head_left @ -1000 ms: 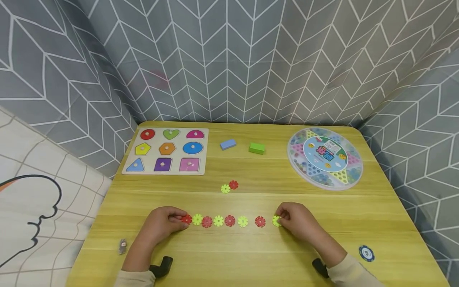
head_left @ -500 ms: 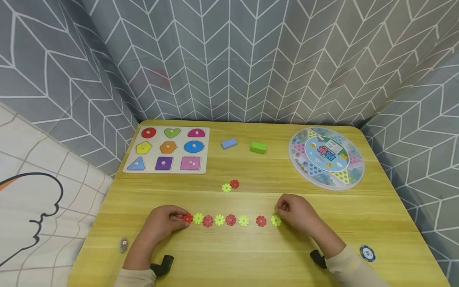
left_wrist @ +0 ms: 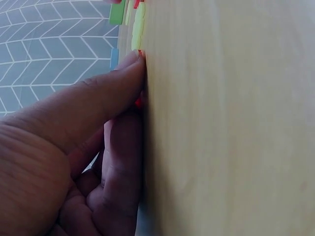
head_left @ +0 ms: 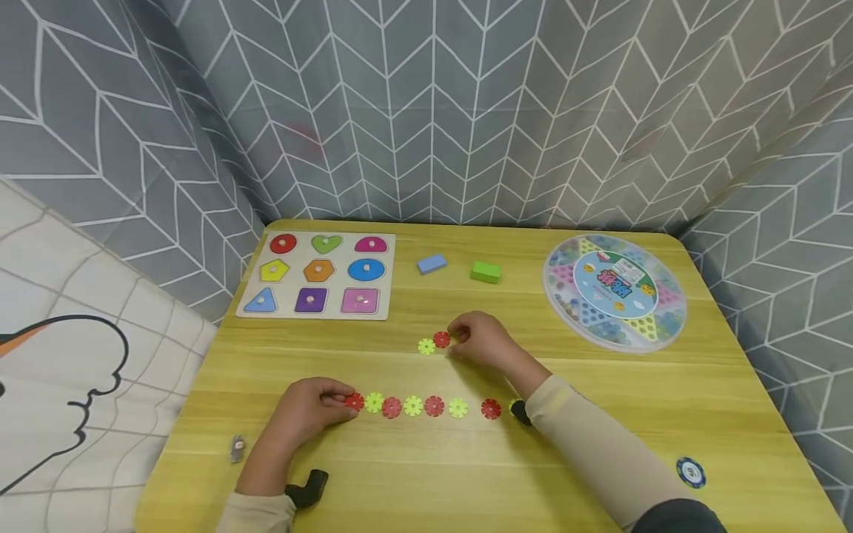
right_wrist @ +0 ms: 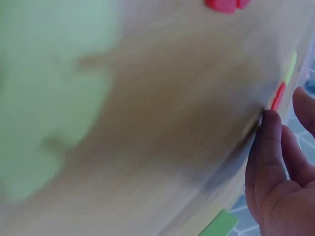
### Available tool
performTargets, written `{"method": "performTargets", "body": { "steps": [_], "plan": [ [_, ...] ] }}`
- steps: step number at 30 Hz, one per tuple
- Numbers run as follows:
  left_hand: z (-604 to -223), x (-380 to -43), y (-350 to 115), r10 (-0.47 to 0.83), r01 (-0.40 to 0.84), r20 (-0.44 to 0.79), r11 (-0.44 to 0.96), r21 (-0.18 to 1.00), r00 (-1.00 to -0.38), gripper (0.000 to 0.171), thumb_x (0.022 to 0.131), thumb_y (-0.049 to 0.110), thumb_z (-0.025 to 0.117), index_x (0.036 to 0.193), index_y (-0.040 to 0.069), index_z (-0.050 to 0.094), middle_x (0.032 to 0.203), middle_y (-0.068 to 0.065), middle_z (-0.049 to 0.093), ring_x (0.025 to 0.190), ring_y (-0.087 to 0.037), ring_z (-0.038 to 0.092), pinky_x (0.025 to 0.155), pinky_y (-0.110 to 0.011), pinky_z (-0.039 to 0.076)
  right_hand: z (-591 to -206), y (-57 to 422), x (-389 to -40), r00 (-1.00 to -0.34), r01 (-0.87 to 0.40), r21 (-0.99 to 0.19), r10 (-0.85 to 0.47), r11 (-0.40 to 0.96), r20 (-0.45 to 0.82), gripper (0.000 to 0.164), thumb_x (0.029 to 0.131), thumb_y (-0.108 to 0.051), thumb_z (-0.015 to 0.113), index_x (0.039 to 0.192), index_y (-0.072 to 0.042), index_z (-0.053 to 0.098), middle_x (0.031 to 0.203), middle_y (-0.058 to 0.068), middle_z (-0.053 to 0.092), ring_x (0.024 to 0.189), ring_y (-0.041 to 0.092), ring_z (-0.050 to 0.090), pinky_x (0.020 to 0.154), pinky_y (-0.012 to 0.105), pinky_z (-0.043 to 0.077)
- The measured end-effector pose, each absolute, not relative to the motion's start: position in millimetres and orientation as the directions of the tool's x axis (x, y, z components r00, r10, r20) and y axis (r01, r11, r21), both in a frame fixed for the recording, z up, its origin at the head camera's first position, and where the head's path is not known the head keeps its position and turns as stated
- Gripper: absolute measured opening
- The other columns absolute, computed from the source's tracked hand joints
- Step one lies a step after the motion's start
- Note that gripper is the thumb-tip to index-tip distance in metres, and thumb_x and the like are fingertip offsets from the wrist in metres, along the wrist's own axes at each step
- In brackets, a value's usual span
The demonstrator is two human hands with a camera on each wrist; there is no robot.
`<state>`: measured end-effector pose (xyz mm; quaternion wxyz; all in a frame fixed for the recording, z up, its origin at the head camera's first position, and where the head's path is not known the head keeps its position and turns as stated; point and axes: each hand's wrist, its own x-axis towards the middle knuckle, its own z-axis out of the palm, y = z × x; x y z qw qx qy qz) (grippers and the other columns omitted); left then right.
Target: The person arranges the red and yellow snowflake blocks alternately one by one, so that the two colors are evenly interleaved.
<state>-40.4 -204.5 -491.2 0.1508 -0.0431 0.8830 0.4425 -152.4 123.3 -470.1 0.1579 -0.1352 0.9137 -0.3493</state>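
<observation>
In the head view, notched plastic discs, red and yellow-green by turns, lie in a row across the table. My left hand (head_left: pixel 309 411) pinches the red notched disc (head_left: pixel 355 402) at the row's left end; in the left wrist view a bit of red shows between thumb and finger. Behind the row lie a red notched disc (head_left: pixel 442 340) and a yellow-green notched disc (head_left: pixel 426 346), side by side. My right hand (head_left: pixel 481 340) is right beside that red disc, thumb and fingers apart. Its sleeve partly covers the row's rightmost yellow-green disc (head_left: pixel 512 406).
A shape puzzle board (head_left: pixel 386 311) lies back left, a round board game (head_left: pixel 616 292) back right. Between them are a blue block (head_left: pixel 432 264) and a green block (head_left: pixel 485 272). A small grey figurine (head_left: pixel 237 448) is at left, a poker chip (head_left: pixel 691 472) at right.
My right hand has left the yellow-green disc at the row's right end and moved back and left to the rear red disc. My left hand stays on its red disc.
</observation>
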Motion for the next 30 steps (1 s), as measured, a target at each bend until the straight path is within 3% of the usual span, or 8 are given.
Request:
{"method": "performTargets", "body": {
  "steps": [6,11,19,24,30],
  "plan": [
    [-489,-40,-203,0.060,-0.206,-0.302,0.605,0.769,-0.951,0.029,0.078,0.016,0.093,0.104,0.009,0.081,0.087,0.003,0.072,0.079,-0.012,0.068,0.074,-0.033,0.056,-476,108,-156,-0.931,-0.147,-0.657,-0.329,0.739,-0.161,0.039,0.080,-0.013,0.091,0.114,-0.003,0.076,0.094,0.004,0.065,0.088,0.019,0.059,0.082,0.036,0.051],
    [-488,-39,-204,0.062,-0.201,-0.299,0.607,0.769,-0.952,0.031,0.078,0.016,0.093,0.105,0.008,0.080,0.088,0.003,0.072,0.079,-0.012,0.068,0.073,-0.033,0.056,-476,101,-156,-0.932,-0.186,-0.608,-0.335,0.772,-0.139,0.029,0.080,-0.014,0.091,0.105,-0.006,0.078,0.088,0.003,0.060,0.083,0.019,0.053,0.077,0.035,0.048],
    [-489,-42,-202,0.063,-0.214,-0.311,0.597,0.773,-0.948,0.030,0.079,0.016,0.092,0.105,0.008,0.080,0.087,0.002,0.072,0.080,-0.013,0.068,0.074,-0.033,0.056,-474,99,-157,-0.922,-0.144,-0.584,-0.323,0.799,-0.214,0.021,0.083,-0.008,0.087,0.095,-0.005,0.070,0.091,0.004,0.060,0.086,0.021,0.055,0.084,0.037,0.049],
    [-491,-42,-202,0.056,-0.220,-0.313,0.597,0.772,-0.948,0.029,0.079,0.014,0.092,0.105,0.008,0.080,0.087,0.002,0.071,0.080,-0.013,0.068,0.074,-0.032,0.056,-472,106,-157,-0.919,-0.049,-0.677,-0.299,0.734,-0.258,0.013,0.090,-0.006,0.081,0.093,-0.009,0.069,0.091,0.001,0.064,0.088,0.020,0.058,0.083,0.035,0.050],
    [-490,-42,-201,0.060,-0.216,-0.312,0.597,0.773,-0.948,0.030,0.079,0.015,0.093,0.105,0.008,0.080,0.087,0.002,0.071,0.079,-0.013,0.067,0.073,-0.033,0.055,-460,133,-152,-0.928,0.084,-0.857,-0.274,0.508,-0.253,0.011,0.093,0.000,0.074,0.104,0.001,0.070,0.099,0.010,0.067,0.092,0.023,0.063,0.079,0.035,0.055]
  ]
}}
